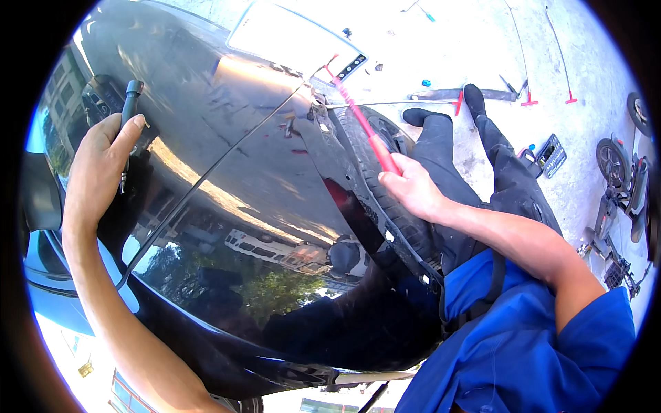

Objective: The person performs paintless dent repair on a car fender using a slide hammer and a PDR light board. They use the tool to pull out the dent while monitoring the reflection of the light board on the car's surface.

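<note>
A glossy black car body panel [241,227] fills the middle of the view and mirrors buildings and trees. My left hand [100,162] rests on the panel at the upper left, fingers wrapped round a slim black tool [129,103]. My right hand [410,186] grips the red handle of a long red rod [361,120]. The rod runs up and left from my fist, past the tyre [365,148] at the wheel arch, towards the panel's edge. Its far tip is hidden by glare.
My black-trousered legs [482,165] stretch out on pale concrete ground [482,48]. Several long rods with red handles [530,100] lie on the ground at the top right. A small tool case [551,155] lies beside my leg. A parked scooter [623,186] stands at the right edge.
</note>
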Action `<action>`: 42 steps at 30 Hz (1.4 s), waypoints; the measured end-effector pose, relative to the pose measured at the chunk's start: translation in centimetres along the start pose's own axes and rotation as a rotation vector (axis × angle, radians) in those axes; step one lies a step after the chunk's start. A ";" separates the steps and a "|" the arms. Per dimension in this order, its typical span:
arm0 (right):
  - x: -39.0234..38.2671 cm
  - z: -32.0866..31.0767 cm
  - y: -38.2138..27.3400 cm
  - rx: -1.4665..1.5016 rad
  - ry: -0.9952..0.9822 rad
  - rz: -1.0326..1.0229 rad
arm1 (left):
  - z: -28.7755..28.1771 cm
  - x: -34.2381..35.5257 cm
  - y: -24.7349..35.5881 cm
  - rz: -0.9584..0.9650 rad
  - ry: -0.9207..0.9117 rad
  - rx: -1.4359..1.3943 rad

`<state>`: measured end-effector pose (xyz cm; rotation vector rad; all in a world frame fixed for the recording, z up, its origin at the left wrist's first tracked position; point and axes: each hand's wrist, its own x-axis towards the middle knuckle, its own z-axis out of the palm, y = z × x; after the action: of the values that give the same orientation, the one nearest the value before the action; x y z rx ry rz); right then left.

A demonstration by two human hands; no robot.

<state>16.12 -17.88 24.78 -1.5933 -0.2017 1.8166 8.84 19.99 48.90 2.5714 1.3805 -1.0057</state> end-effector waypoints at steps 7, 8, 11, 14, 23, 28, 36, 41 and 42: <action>0.5 -0.1 0.7 -0.059 -0.006 -0.050 | 0.1 0.1 0.1 0.016 0.022 -0.001; 0.7 -0.1 0.4 -0.046 0.051 -0.075 | 0.2 0.0 0.0 0.015 0.024 0.005; 0.9 0.6 0.2 0.010 0.051 -0.065 | -0.1 0.0 0.1 0.012 -0.004 -0.026; 1.7 -0.1 0.1 -0.075 0.002 -0.070 | -0.1 0.1 0.6 0.023 0.027 0.016; 2.1 -0.8 0.5 -0.129 -0.035 -0.057 | 0.0 0.2 0.3 -0.014 0.027 0.033; 1.2 -0.2 0.3 0.083 0.010 -0.020 | -0.2 0.1 0.6 0.015 0.016 -0.007; 0.9 -0.2 0.6 -0.003 -0.007 0.007 | -0.1 0.2 0.4 0.006 0.017 -0.015; 0.7 -0.5 0.8 -0.066 0.015 -0.058 | -0.2 0.0 0.1 0.022 0.009 0.014; 0.6 -0.4 0.6 -0.022 0.030 -0.035 | -0.1 0.1 0.1 0.023 0.013 0.009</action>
<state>16.27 -18.06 23.88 -1.6211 -0.2345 1.7689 9.00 20.03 48.95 2.5988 1.3495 -0.9964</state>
